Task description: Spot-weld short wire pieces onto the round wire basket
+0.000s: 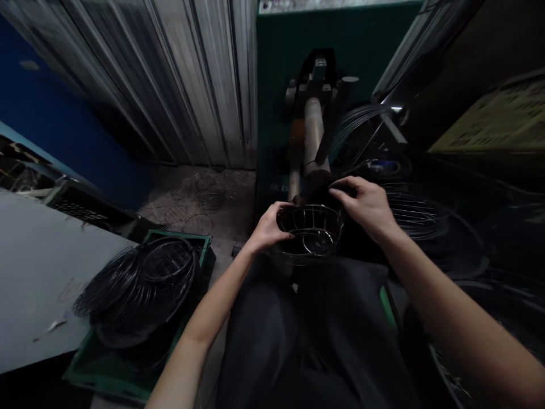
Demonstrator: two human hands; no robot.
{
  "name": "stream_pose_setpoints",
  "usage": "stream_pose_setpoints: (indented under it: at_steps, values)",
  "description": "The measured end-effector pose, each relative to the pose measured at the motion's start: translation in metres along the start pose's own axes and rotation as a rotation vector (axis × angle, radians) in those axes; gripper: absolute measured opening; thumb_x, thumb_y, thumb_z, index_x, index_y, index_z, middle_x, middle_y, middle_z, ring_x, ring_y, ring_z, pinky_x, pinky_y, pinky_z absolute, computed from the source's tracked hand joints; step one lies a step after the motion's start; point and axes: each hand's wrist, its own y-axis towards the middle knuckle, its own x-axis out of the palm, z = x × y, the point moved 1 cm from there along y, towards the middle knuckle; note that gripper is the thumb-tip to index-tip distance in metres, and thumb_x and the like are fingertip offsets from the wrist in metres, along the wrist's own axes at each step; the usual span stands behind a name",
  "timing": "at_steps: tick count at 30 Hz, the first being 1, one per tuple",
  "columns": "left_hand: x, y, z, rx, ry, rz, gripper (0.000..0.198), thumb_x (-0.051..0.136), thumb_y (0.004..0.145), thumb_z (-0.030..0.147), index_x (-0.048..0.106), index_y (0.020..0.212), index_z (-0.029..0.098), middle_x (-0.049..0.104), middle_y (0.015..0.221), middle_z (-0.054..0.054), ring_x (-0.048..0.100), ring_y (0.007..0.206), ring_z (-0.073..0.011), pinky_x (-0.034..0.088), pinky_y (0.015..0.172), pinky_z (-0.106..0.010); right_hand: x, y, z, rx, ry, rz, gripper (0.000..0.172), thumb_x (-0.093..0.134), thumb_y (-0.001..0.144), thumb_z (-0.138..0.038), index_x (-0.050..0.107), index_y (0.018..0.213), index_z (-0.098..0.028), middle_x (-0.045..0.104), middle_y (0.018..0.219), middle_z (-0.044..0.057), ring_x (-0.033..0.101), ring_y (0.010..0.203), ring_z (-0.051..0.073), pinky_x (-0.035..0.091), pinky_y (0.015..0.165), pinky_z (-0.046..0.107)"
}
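A round wire basket (315, 230) is tilted in front of my lap, its wire ring and ribs visible. My left hand (268, 229) grips its left rim, thumb inside and fingers over the edge. Just above the basket's right side is my right hand (367, 205), thumb and forefinger close together in a pinch. Whatever may be between those fingertips is too dark to see. Both hands are at the near end of a machine's metal arm (314, 128), which comes out of a green housing (272, 68).
At left, a green crate (106, 369) bears a heap of dark wire rings (136, 278). A pale board (38, 272) lies beside it. Thin wires (357, 122) fan out right of the arm; wire grids (411, 210) lie at right. Loose wire rings (200, 224) are on the floor.
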Motion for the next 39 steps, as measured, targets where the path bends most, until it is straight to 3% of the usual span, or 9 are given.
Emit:
stream_pose_setpoints:
  at_steps: [6,11,24,28,32,36,39]
  values:
    - [0.006,-0.004,-0.004,-0.011,-0.066,0.008,0.068,0.079,0.055,0.019,0.050,0.117,0.019,0.060,0.106,-0.003,0.056,0.099,-0.0180,0.045,0.085,-0.028,-0.029,-0.003,0.013,0.042,-0.092,-0.012,0.020,0.062,0.078,-0.036,0.069,0.088,-0.020,0.068,0.086,0.004,0.061,0.078,0.020,0.048,0.074,0.034]
    - [0.005,-0.004,-0.004,0.093,0.113,0.107,0.061,0.075,0.058,0.015,0.052,0.114,0.019,0.057,0.112,-0.004,0.056,0.100,-0.0181,0.045,0.089,-0.030,-0.018,-0.019,0.013,-0.020,-0.065,-0.086,0.020,0.062,0.079,-0.039,0.069,0.084,-0.022,0.066,0.079,0.003,0.058,0.070,0.018,0.046,0.066,0.032]
    - [0.001,-0.004,-0.002,0.102,0.076,0.050,0.062,0.075,0.057,0.016,0.051,0.115,0.018,0.058,0.112,-0.005,0.057,0.104,-0.0191,0.045,0.093,-0.031,-0.005,-0.020,0.003,-0.104,-0.070,-0.158,0.022,0.061,0.079,-0.042,0.069,0.083,-0.022,0.065,0.079,0.003,0.058,0.070,0.018,0.044,0.063,0.031]
    - [0.004,-0.002,-0.003,0.146,0.133,0.048,0.060,0.074,0.059,0.018,0.050,0.114,0.019,0.058,0.112,-0.005,0.057,0.103,-0.0194,0.046,0.091,-0.031,-0.011,-0.023,0.001,-0.096,-0.083,-0.126,0.022,0.060,0.081,-0.041,0.068,0.087,-0.021,0.066,0.081,0.003,0.060,0.072,0.019,0.046,0.067,0.033]
    - [0.006,-0.016,-0.003,0.123,0.311,0.096,0.058,0.072,0.060,0.017,0.048,0.113,0.017,0.059,0.109,-0.006,0.059,0.100,-0.0209,0.046,0.089,-0.033,-0.024,-0.038,0.006,-0.069,-0.052,-0.064,0.023,0.060,0.081,-0.042,0.065,0.090,-0.021,0.067,0.085,0.003,0.062,0.077,0.020,0.048,0.073,0.034]
    - [0.014,-0.044,0.016,0.216,0.566,-0.080,0.057,0.065,0.066,0.018,0.046,0.119,0.017,0.059,0.115,-0.010,0.057,0.108,-0.0251,0.045,0.090,-0.037,-0.043,-0.077,0.035,0.106,-0.138,-0.036,0.023,0.060,0.081,-0.040,0.064,0.092,-0.020,0.066,0.088,0.003,0.061,0.078,0.020,0.047,0.074,0.033]
    - [0.023,-0.059,0.028,0.215,0.689,-0.159,0.054,0.057,0.072,0.023,0.045,0.124,0.018,0.058,0.118,-0.012,0.057,0.109,-0.0277,0.046,0.088,-0.040,-0.073,-0.128,0.072,0.515,-0.396,-0.049,0.020,0.052,0.087,-0.029,0.062,0.099,-0.016,0.064,0.102,0.007,0.058,0.094,0.020,0.044,0.087,0.033]
